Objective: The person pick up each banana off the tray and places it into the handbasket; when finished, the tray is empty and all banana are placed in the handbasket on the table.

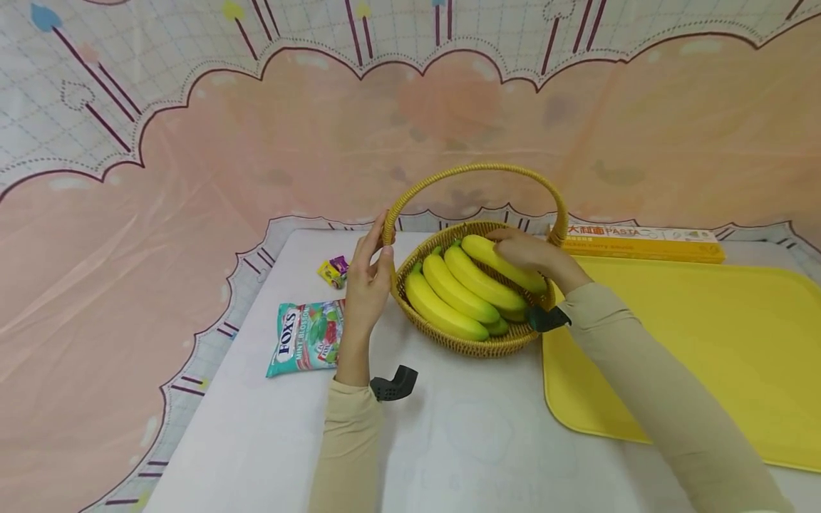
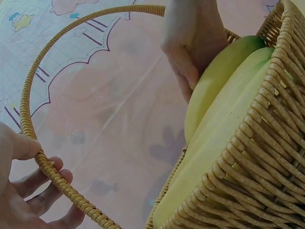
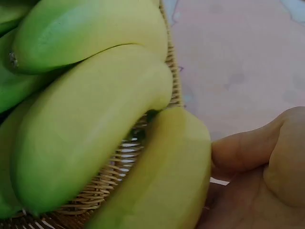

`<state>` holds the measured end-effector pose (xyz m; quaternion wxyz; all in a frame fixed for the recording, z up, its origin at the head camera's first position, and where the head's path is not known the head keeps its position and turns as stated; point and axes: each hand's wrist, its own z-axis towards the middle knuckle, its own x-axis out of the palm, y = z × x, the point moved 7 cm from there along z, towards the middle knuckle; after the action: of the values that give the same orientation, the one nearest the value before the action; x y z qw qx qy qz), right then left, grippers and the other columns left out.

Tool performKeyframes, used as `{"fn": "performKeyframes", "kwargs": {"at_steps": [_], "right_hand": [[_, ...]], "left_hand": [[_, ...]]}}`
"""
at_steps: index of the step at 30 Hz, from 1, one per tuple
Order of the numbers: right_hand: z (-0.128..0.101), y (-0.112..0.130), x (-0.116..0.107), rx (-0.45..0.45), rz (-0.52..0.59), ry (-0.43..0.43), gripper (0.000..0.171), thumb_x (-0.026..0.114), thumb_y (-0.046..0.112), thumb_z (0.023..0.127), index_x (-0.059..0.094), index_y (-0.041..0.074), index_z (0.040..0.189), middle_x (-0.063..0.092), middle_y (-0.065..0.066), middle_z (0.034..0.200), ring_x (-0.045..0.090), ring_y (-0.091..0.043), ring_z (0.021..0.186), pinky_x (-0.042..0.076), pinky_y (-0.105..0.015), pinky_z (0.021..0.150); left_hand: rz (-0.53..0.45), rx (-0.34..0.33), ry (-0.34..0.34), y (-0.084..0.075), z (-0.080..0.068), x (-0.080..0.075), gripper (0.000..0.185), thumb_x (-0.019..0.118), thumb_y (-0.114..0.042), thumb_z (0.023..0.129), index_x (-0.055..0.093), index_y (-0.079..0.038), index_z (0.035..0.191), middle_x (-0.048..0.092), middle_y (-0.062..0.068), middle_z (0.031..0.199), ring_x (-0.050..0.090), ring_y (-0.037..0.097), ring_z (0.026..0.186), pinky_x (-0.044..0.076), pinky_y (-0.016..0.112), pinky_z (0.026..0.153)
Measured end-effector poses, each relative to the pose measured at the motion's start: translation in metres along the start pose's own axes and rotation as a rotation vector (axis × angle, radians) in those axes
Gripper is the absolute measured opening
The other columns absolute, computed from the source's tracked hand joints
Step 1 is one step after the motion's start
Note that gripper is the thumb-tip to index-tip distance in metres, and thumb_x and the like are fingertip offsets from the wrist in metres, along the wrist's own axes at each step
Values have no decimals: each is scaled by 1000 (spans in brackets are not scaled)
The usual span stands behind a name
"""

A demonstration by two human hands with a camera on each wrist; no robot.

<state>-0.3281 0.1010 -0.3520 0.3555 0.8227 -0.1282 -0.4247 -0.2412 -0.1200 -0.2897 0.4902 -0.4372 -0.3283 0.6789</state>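
A wicker basket (image 1: 465,347) with a tall arched handle (image 1: 477,168) holds several yellow bananas (image 1: 442,310) with green tips. My left hand (image 1: 368,285) grips the left side of the handle; the left wrist view shows the thumb on one side of it and the fingers round the other. Inside the basket's right side, my right hand (image 1: 532,255) holds the rightmost banana (image 1: 516,276). Up close, the right thumb (image 3: 245,150) presses along that banana's outer side, while the other fingers are mostly hidden behind it.
A teal FOX'S candy bag (image 1: 311,335) lies left of the basket, partly behind the left forearm. Small purple and yellow packets (image 1: 333,272) sit beyond it. To the right are a yellow tray (image 1: 673,342) and a pasta box (image 1: 641,246) along its back edge.
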Motion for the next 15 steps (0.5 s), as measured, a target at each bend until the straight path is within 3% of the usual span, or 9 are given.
{"fn": "performKeyframes", "kwargs": {"at_steps": [5, 10, 15], "right_hand": [[5, 0, 2, 37, 68, 79, 58, 23, 6, 91, 25, 5, 149, 16, -20, 156, 20, -38, 141, 32, -51, 110], [7, 1, 2, 55, 89, 113, 63, 25, 3, 87, 20, 5, 150, 11, -19, 157, 13, -38, 144, 31, -51, 110], [4, -4, 2, 55, 77, 77, 62, 28, 6, 88, 21, 6, 150, 5, -19, 158, 6, -38, 145, 30, -52, 110]], "left_hand": [[11, 8, -2, -3, -1, 0, 47, 43, -8, 100, 36, -11, 146, 48, 19, 132, 49, 28, 124, 46, 42, 102], [18, 16, -10, -5, -1, -1, 47, 42, -9, 100, 36, -10, 146, 48, 19, 132, 48, 28, 124, 46, 43, 102], [7, -7, -3, -3, -1, 0, 47, 42, -7, 100, 35, -9, 146, 48, 20, 131, 48, 28, 125, 45, 43, 103]]}}
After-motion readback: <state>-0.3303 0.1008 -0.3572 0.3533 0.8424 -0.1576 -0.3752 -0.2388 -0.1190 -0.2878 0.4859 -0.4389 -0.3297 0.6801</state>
